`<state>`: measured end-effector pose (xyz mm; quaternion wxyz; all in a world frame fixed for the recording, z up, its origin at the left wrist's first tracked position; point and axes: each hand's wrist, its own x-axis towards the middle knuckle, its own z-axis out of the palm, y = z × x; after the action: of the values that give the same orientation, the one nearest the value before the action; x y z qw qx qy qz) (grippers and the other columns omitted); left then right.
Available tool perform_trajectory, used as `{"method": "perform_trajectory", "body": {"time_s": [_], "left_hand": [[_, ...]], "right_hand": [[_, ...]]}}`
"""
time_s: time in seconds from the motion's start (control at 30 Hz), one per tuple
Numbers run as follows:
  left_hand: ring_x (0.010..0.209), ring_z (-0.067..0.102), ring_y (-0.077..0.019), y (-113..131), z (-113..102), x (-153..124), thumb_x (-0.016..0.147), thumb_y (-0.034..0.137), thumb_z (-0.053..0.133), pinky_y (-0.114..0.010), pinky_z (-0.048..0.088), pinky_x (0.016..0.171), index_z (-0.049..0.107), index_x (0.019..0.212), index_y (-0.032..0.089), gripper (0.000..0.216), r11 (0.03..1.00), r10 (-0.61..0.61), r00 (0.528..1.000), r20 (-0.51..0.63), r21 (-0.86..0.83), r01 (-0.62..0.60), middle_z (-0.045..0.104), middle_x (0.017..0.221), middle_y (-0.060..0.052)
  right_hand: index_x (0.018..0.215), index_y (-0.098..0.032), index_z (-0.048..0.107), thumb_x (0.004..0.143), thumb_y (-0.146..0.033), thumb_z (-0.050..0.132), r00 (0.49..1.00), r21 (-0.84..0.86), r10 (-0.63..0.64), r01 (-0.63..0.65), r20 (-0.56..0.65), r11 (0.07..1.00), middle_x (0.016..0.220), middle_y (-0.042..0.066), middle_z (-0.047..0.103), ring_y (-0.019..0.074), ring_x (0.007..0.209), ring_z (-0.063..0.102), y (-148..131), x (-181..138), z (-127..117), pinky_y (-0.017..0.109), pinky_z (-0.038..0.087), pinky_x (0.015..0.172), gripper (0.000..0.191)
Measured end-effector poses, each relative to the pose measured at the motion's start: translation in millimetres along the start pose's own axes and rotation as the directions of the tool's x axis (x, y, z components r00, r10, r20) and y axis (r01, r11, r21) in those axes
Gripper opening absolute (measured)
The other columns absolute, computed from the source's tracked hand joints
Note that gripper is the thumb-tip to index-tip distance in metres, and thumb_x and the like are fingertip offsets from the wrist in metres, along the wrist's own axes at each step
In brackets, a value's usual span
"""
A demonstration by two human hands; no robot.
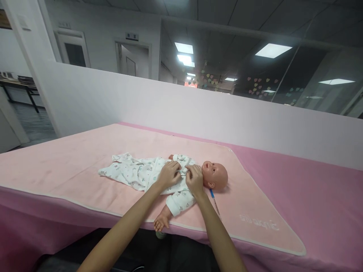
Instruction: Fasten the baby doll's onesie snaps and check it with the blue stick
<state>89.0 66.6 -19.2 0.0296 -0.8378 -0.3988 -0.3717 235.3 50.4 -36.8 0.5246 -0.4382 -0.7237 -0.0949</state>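
Note:
A baby doll [214, 175] lies on its back, its head to the right and its legs to the left. It wears a white printed baby top [181, 202] and matching trousers [127, 170]. Over the doll's chest, my left hand [169, 174] has its fingers curled closed on the front of the top. My right hand [195, 179] pinches the same garment close to the neck, a short way from the left one. What lies between the fingertips is mostly hidden. One doll hand [161, 221] sticks out of the near sleeve, by the table's front edge.
A pink mat [85, 151] with pale edging covers much of the table, over a darker pink cloth [297, 185]. Beside the doll's head lies a thin stick-like item with a blue end [211, 193]. A white partition [198, 109] with glass above stands behind the table.

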Motion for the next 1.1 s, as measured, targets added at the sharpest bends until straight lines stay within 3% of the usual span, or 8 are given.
{"method": "perform_trajectory", "body": {"time_s": [0.27, 0.47, 0.7, 0.93, 1.1], "left_hand": [[0.079, 0.048, -0.0199, 5.3, 1.2, -3.4, 0.069, 0.018, 0.042, -0.033, 0.036, 0.074, 0.049, 0.080, 0.020, 0.013, 1.000, -0.008, 0.998, -0.061, -0.010, 0.007, 0.056, 0.083, -0.004], [0.077, 0.049, -0.0191, 5.8, 2.0, -3.5, 0.068, 0.017, 0.042, -0.032, 0.036, 0.073, 0.050, 0.078, 0.020, 0.013, 1.000, -0.003, 0.996, -0.089, -0.019, 0.001, 0.056, 0.080, -0.004], [0.076, 0.049, -0.0184, 5.2, 4.7, -4.6, 0.072, 0.018, 0.042, -0.032, 0.037, 0.072, 0.049, 0.077, 0.019, 0.009, 1.000, 0.017, 0.989, -0.148, -0.003, -0.017, 0.056, 0.079, -0.004], [0.075, 0.051, -0.0175, 2.1, 6.9, -4.5, 0.072, 0.018, 0.044, -0.033, 0.038, 0.075, 0.049, 0.075, 0.019, 0.006, 0.998, 0.053, 0.984, -0.172, -0.035, -0.060, 0.057, 0.075, -0.003], [0.076, 0.054, -0.0160, 2.1, 4.9, -3.5, 0.081, 0.023, 0.042, -0.034, 0.037, 0.080, 0.052, 0.081, 0.020, 0.011, 0.987, -0.032, 0.981, -0.192, -0.162, 0.001, 0.061, 0.077, -0.001]], "right_hand": [[0.086, -0.018, 0.057, 0.074, -0.013, 0.043, 0.990, -0.038, -0.089, 0.093, 0.107, 0.995, 0.082, 0.005, 0.061, 0.0191, 0.083, 0.051, -7.2, -0.5, -2.7, 0.036, 0.034, 0.087, 0.019], [0.080, -0.018, 0.058, 0.078, -0.012, 0.043, 0.995, -0.091, -0.069, 0.076, 0.076, 0.993, 0.076, 0.004, 0.060, 0.0180, 0.079, 0.050, -4.7, -0.9, 1.0, 0.034, 0.036, 0.083, 0.016], [0.082, -0.019, 0.058, 0.080, -0.008, 0.040, 0.990, -0.048, -0.140, 0.139, -0.019, 0.989, 0.076, 0.003, 0.061, 0.0164, 0.077, 0.050, -3.1, -1.7, 4.0, 0.035, 0.038, 0.083, 0.021], [0.082, -0.021, 0.056, 0.076, -0.010, 0.045, 0.992, -0.032, -0.122, 0.123, 0.023, 0.992, 0.077, 0.003, 0.060, 0.0183, 0.079, 0.052, -6.3, -0.7, 1.5, 0.038, 0.036, 0.086, 0.017], [0.088, -0.020, 0.058, 0.080, -0.016, 0.048, 0.993, -0.059, -0.116, 0.117, 0.027, 0.991, 0.080, 0.005, 0.061, 0.0195, 0.080, 0.051, -6.7, 0.5, 0.6, 0.035, 0.038, 0.080, 0.013]]}}
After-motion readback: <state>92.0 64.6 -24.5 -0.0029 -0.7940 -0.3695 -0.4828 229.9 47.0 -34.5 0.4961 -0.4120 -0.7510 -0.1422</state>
